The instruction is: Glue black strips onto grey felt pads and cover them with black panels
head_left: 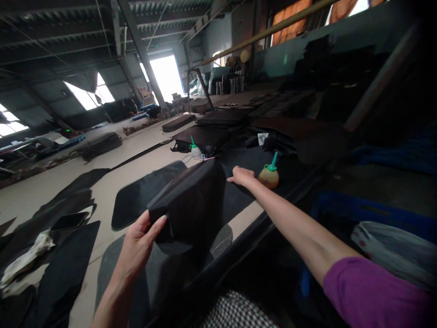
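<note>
My left hand pinches the near left corner of a thin black sheet, leather-like or cloth, with thumb and fingers. The sheet is lifted and bent up in a fold between my hands. Farther off, my right hand is closed at the sheet's right part, its fingertips partly hidden. Just right of that hand stands a round squeeze bottle with amber liquid and a green nozzle. Beneath and beside the raised sheet lie dark rounded panels, one a smooth black panel to the left.
A second green-tipped bottle stands behind the sheet. Black pieces are stacked farther back. At left lie a phone, a crumpled white cloth and dark offcuts. A blue crate and a plastic bag are at lower right.
</note>
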`<action>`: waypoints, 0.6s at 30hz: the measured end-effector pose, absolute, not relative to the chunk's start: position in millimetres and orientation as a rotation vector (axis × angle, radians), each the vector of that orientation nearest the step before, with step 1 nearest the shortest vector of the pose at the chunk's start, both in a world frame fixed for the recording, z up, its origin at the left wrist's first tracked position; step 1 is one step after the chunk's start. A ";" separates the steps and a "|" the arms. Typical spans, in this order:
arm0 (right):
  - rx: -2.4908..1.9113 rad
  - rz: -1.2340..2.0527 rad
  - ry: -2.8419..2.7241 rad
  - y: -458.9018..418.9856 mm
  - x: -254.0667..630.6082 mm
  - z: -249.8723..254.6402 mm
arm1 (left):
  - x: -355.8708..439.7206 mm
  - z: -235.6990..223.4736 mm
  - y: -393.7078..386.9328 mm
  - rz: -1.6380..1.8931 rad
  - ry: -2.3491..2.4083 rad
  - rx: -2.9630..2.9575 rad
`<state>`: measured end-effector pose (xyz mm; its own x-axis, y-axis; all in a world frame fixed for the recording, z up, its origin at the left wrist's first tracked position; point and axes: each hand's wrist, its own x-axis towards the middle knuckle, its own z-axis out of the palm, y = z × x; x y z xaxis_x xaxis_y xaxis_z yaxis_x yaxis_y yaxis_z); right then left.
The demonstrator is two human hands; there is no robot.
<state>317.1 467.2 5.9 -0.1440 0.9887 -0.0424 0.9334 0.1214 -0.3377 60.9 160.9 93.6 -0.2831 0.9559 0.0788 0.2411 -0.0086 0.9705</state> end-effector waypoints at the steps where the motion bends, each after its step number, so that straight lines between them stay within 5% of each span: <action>1: -1.934 0.439 -2.189 466.9 319.7 5.6 | 59.3 91.9 159.4 1.341 1.588 1.255; 13: -1.437 0.605 -2.060 420.0 310.5 50.7 | 22.2 112.5 113.9 1.753 1.815 1.101; 18: -0.902 1.418 -1.891 381.0 298.4 71.5 | -21.4 122.6 56.6 1.779 2.221 0.838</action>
<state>298.4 381.0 71.5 -0.5871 0.8069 0.0658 0.1629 0.1974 -0.9667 -21.4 56.6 122.6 -0.8263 0.5243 0.2058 0.3151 0.1275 0.9405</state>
